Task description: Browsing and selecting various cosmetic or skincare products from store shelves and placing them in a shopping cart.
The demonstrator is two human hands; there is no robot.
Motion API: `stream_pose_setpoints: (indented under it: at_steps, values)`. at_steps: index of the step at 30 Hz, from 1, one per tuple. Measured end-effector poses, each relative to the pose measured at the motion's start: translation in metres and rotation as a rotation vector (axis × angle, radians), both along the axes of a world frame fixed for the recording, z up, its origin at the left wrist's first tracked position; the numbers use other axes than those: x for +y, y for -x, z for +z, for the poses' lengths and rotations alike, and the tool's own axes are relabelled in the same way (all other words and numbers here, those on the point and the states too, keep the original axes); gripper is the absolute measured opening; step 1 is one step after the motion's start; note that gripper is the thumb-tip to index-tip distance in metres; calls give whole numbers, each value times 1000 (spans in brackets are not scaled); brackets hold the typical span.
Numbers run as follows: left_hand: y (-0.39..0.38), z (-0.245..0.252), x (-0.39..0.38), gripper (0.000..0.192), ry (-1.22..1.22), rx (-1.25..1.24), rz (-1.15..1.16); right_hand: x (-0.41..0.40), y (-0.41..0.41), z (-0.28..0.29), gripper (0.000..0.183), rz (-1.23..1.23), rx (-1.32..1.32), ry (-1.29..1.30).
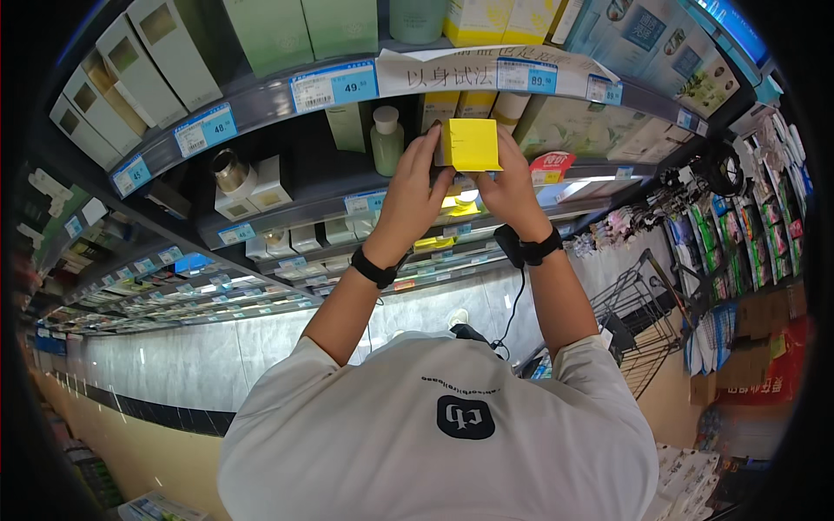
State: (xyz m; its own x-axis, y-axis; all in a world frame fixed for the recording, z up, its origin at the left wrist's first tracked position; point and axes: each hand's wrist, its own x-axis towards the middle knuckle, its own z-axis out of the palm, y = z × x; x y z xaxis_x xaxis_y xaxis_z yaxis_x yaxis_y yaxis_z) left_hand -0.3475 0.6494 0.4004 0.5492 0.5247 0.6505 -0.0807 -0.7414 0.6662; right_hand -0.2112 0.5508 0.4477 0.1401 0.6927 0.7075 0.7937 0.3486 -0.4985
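Observation:
Between both hands is a small yellow carton [474,144], held in front of the middle shelf with its yellow end face turned up to me. My left hand [417,172] presses its left side, fingers pointing toward the shelf. My right hand [511,176] grips the right side, thumb beneath the near edge. Just left of the carton, a pale green bottle [387,143] with a white cap stands on the shelf. Behind it are yellow boxes [474,103], partly covered by the hands and carton.
Price tags line the shelf edge [260,117], and a paper notice [436,73] hangs there. A gold-capped jar [231,172] sits by white boxes [270,182] at left. A wire shopping cart [642,319] stands to my right. A black cable [518,299] dangles from my right wrist.

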Motion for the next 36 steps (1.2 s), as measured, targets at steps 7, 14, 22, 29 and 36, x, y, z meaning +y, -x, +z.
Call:
stream_pose_setpoints:
  at_steps: [7,14,22,29,36]
  values:
    - [-25,-15,2,39,-40,134,136,15,-27,-27,37,2,268,179]
    - [-41,-15,0,35,-66,95,243,14,-30,-32,23,-196,146,79]
    - [-54,-20,1,31,-35,117,260,21,-35,-49,14,-283,103,-107]
    - [-66,-21,-3,36,-114,52,261,14,-41,-49,12,-359,135,-113]
    - [-58,-25,-7,50,-50,94,211,6,-34,-53,16,-426,176,-67]
